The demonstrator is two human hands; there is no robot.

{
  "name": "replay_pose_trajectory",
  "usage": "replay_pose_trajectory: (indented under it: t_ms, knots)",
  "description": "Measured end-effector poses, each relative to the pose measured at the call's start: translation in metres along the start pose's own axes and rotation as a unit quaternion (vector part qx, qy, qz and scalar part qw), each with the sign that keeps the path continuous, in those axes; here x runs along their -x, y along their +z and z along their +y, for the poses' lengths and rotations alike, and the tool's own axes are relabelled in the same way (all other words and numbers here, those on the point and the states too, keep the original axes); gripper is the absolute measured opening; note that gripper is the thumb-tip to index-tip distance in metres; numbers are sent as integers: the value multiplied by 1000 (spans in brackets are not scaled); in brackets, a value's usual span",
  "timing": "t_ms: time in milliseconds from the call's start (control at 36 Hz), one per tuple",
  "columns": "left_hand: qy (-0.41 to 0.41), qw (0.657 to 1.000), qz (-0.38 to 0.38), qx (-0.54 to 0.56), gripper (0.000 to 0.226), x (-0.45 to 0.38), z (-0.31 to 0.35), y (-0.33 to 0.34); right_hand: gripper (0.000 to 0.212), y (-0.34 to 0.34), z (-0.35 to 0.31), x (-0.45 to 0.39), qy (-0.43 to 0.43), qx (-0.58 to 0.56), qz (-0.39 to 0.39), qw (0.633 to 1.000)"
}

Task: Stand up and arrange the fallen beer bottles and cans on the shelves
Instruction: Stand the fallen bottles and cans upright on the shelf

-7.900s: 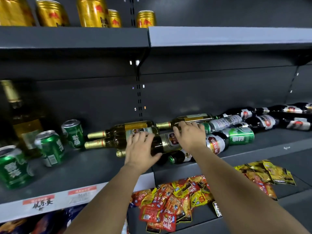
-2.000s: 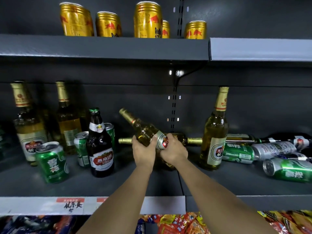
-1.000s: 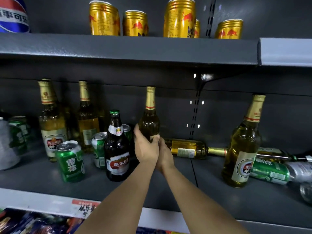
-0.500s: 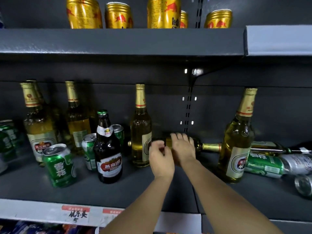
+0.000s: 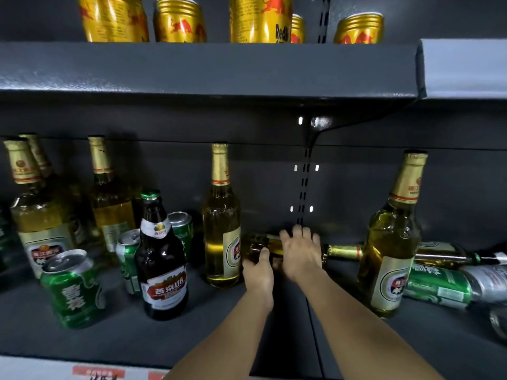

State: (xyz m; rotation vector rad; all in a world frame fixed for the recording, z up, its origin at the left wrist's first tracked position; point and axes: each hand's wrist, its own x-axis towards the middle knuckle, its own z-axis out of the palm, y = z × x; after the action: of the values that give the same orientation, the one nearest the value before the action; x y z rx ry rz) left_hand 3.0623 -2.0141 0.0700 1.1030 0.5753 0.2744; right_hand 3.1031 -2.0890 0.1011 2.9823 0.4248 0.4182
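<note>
The dark shelf (image 5: 82, 333) runs across in front of me, with the upper shelf (image 5: 208, 69) above it carrying gold cans (image 5: 260, 20); on the dark shelf, upright pale beer bottles (image 5: 41, 215) stand at the left, another upright pale bottle (image 5: 221, 229) stands just left of my hands, and one more (image 5: 392, 242) stands at the right; behind that right one, a fallen dark bottle (image 5: 450, 256) and a fallen green can (image 5: 441, 286) lie on their sides; a brown bottle (image 5: 162, 264) stands upright left of centre among upright green cans (image 5: 72, 289); the fallen bottle (image 5: 260, 246) I am handling lies on its side at the back, its gold neck (image 5: 345, 251) pointing right; my right hand (image 5: 300, 253) lies over its middle, fingers curled down round the glass; my left hand (image 5: 259, 272) is at its base end, thumb against the glass, though I cannot tell how its other fingers wrap.
</note>
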Motion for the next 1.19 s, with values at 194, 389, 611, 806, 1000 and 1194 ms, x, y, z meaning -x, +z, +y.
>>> replay_pose_trajectory:
  t_ms: [194, 389, 611, 806, 1000, 1194]
  knots:
    - [46, 999, 8, 14, 54, 8, -2, 2, 54, 2, -1, 4, 25, -83, -2, 996]
    - [127, 992, 13, -1, 67, 17, 4, 8, 48, -7, -1, 11, 72, -145, 18, 987]
    - [201, 978, -54, -14, 68, 29, 16, 10, 59, -22, 4, 18, 130, -276, 34, 952]
    - [240, 963, -103, -72, 66, 32, 30, 18, 54, -24, 3, 14, 174, -483, 50, 856]
    - [179, 978, -104, -39, 56, 26, 35, 22, 62, -11, -12, 11, 202, -683, 28, 701]
    - [175, 980, -88, -46, 48, 19, 34, 20, 72, -7, -8, 7, 177, -686, 11, 706]
